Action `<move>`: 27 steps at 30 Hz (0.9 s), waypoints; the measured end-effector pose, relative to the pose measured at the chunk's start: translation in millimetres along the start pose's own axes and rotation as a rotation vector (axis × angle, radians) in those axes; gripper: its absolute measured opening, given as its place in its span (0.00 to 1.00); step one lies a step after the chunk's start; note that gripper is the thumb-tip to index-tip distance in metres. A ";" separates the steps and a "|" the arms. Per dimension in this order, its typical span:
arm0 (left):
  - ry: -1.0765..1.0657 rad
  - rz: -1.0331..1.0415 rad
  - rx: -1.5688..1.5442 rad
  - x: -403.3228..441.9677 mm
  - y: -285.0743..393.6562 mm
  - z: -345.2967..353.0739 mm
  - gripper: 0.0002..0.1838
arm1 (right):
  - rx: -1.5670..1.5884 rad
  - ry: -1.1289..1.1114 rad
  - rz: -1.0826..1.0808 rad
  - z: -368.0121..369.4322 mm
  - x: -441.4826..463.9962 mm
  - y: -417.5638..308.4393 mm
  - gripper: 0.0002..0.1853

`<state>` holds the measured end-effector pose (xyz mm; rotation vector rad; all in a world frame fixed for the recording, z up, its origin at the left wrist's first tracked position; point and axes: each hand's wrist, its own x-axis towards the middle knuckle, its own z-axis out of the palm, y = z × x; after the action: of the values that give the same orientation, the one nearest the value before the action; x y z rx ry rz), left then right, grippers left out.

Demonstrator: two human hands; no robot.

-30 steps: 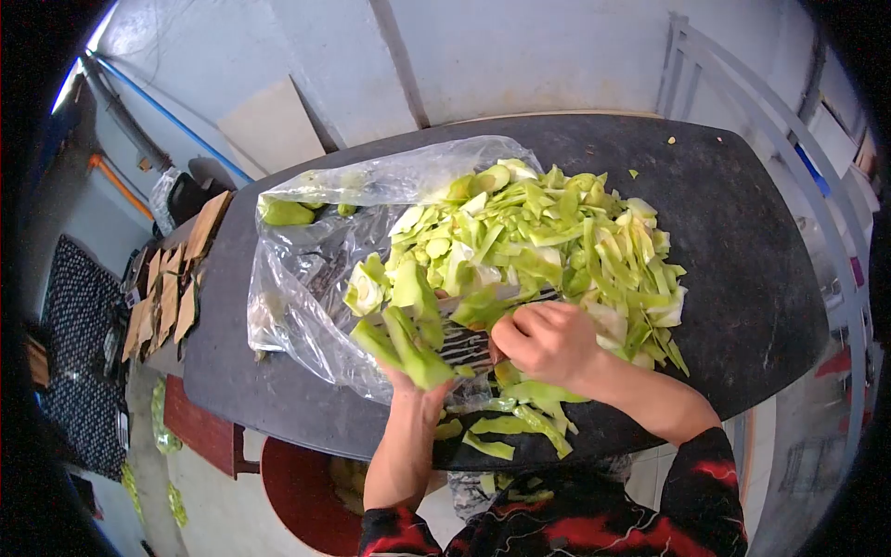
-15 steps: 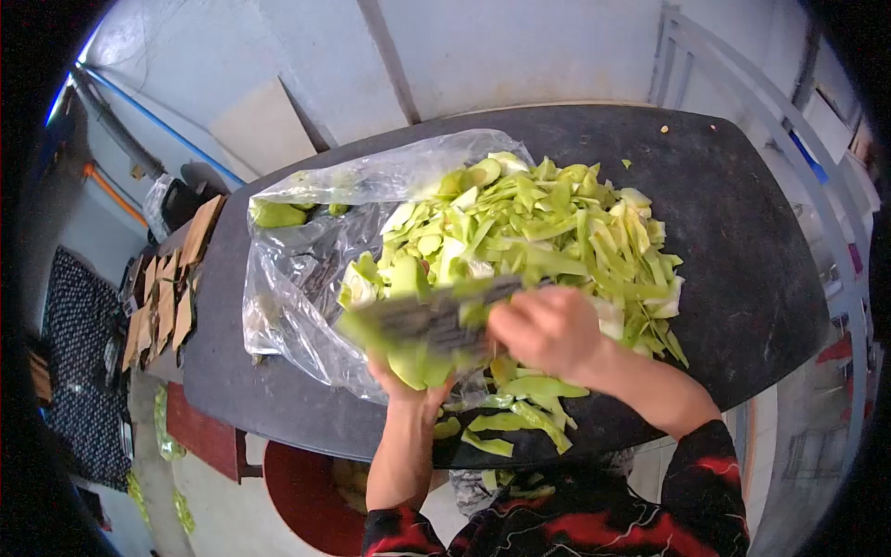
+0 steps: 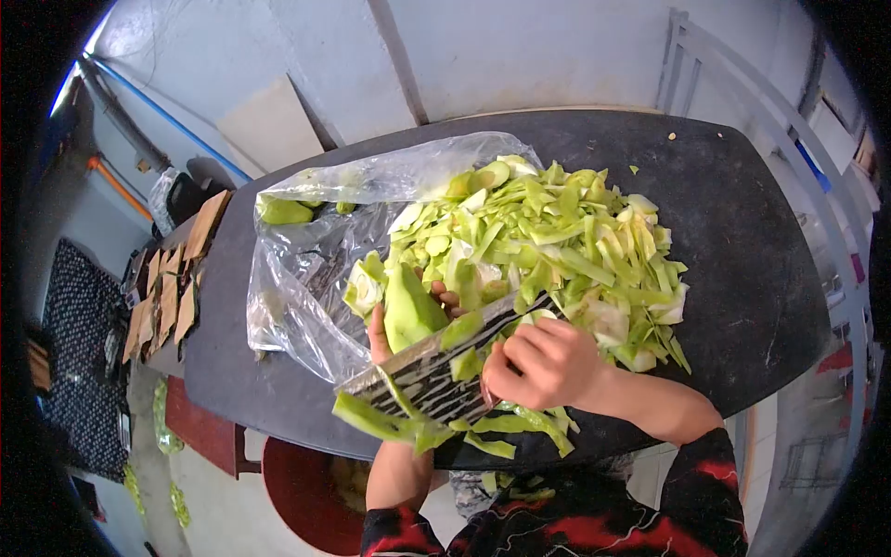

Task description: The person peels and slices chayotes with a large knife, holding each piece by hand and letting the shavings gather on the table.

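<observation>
My left hand (image 3: 378,338) grips a pale green fruit (image 3: 406,311) from below, with fingers showing on both sides of it; the palm is hidden behind the blade. In my right fist (image 3: 548,360) is the handle of a broad, black-and-silver striped knife (image 3: 434,376). Its blade slants across the near end of the fruit, and green peel strips (image 3: 376,420) cling to it and hang off its lower edge. Just beyond my hands, a large heap of green peelings (image 3: 548,223) covers part of the dark table.
A clear plastic bag (image 3: 302,316) lies spread left of the heap, with whole green fruits (image 3: 286,211) at its far end. Below the dark table (image 3: 742,278), a red tub (image 3: 295,497) stands on the floor. Cardboard pieces (image 3: 167,311) lie at left; a grey railing (image 3: 742,74) runs at right.
The knife has come down and toward me, blade now tilted more steeply, and a long peel strip hangs from it. More of the fruit shows above the blade. My right hand has lowered slightly.
</observation>
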<state>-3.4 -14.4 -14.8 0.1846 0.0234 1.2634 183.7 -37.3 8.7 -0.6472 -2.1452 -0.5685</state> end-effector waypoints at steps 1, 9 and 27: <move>-0.008 0.031 0.018 0.1 -1.2 -1.0 0.34 | -0.015 -0.005 -0.021 0.5 -0.3 -2.1 0.04; 0.010 0.088 0.094 -1.9 -3.5 -5.9 0.36 | 0.052 -0.004 0.005 3.0 1.3 -6.0 0.07; -0.022 0.128 0.377 -13.1 -3.0 -15.6 0.42 | 0.065 -0.145 0.201 4.2 -4.4 20.4 0.04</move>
<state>-6.4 -25.7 -31.7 0.5319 0.2347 1.3761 196.3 -20.3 6.4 -0.8785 -2.1893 -0.3507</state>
